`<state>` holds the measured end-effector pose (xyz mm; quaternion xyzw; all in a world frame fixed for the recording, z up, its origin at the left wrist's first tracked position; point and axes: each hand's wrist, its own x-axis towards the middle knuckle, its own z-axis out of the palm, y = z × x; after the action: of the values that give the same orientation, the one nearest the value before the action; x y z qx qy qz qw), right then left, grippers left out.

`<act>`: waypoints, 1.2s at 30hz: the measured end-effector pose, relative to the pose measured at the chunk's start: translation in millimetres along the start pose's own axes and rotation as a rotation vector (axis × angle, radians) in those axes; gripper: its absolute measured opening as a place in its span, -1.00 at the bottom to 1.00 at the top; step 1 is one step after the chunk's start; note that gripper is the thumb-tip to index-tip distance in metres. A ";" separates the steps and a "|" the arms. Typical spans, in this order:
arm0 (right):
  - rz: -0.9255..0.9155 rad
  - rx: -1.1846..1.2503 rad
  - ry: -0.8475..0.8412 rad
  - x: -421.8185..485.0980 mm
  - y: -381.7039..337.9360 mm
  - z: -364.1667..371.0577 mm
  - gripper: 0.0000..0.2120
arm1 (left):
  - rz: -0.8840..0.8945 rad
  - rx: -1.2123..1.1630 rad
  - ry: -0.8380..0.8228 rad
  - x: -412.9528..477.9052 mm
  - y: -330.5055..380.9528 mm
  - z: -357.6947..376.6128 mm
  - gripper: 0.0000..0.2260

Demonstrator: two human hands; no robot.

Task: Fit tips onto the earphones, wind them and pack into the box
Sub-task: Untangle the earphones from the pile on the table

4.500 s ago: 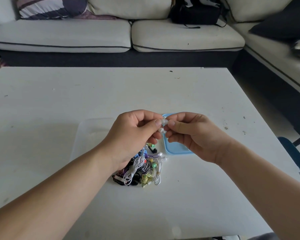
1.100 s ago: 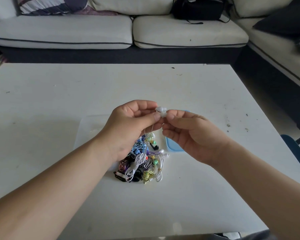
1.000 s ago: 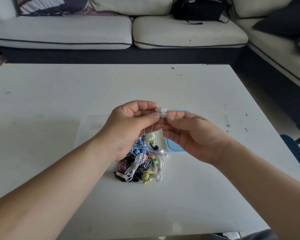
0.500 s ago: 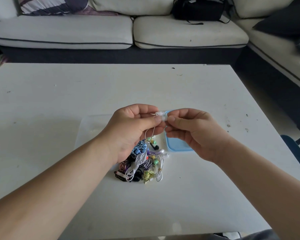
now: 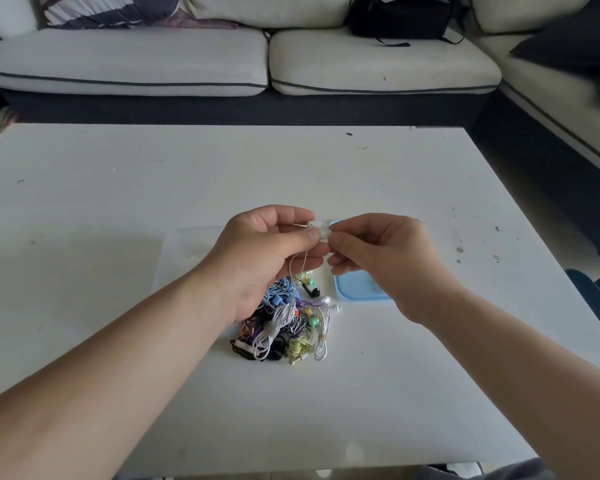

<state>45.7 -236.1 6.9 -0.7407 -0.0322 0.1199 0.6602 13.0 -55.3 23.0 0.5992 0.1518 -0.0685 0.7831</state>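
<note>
The left grip (image 5: 264, 258) and right grip (image 5: 385, 261) both pinch the white earbud (image 5: 316, 227), which sits between their fingertips. Its cord (image 5: 293, 271) hangs below the left grip

A home living room: a cream corner sofa (image 5: 201, 60) (dark piping) wraps the low white table (image 5: 118, 188) from 12 to 2 o'clock.

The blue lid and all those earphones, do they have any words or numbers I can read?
No words or numbers can be read anywhere.
Blue lid: plain.
Clear box: no label shows.
White earphone, pinched by the left hand and right hand: too small to tell.
Pile of earphones: no letters visible.
Black bag: no logo readable.
</note>
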 end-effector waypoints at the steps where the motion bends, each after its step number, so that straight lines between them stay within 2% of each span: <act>1: -0.003 -0.011 0.011 0.0 0.1 0.2 -0.94 | 0.002 0.001 0.005 0.5 -0.1 0.0 -0.78; 4: 0.025 0.015 -0.038 -0.5 0.9 -1.0 -0.94 | 0.006 -0.001 0.013 1.4 0.1 -0.6 -0.78; 8: 0.067 0.055 -0.125 -1.5 2.7 0.3 -0.80 | 0.008 0.021 -0.014 1.0 -0.4 -0.7 -0.79; 13: 0.087 0.101 -0.162 0.0 4.2 0.0 -0.80 | 0.032 0.091 -0.032 1.8 -0.9 -2.3 -0.79; 19: 0.006 -0.223 -0.195 -0.9 2.7 -1.6 -0.81 | 0.062 0.183 -0.053 1.9 -2.9 -6.5 -0.81; 23: 0.087 -0.318 -0.264 -3.6 0.4 -0.2 -0.72 | 0.087 0.180 -0.010 -0.2 -2.2 -11.6 -0.81; 27: 0.072 -0.605 -0.337 -14.5 14.6 25.5 -0.83 | 0.122 0.191 0.049 -5.8 -0.3 -19.7 -0.81; 32: 0.004 -0.735 -0.305 -21.3 31.3 60.2 -0.58 | 0.137 0.195 0.086 -13.3 0.4 -31.7 -0.81; 36: -0.086 -0.849 -0.355 -15.8 39.0 64.6 -0.67 | 0.165 0.317 0.078 -16.7 -1.8 -44.3 -0.81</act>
<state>11.8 -181.6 -35.8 -0.9116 -0.2217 0.1936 0.2871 -10.2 -14.5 16.3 0.7278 0.1196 -0.0038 0.6753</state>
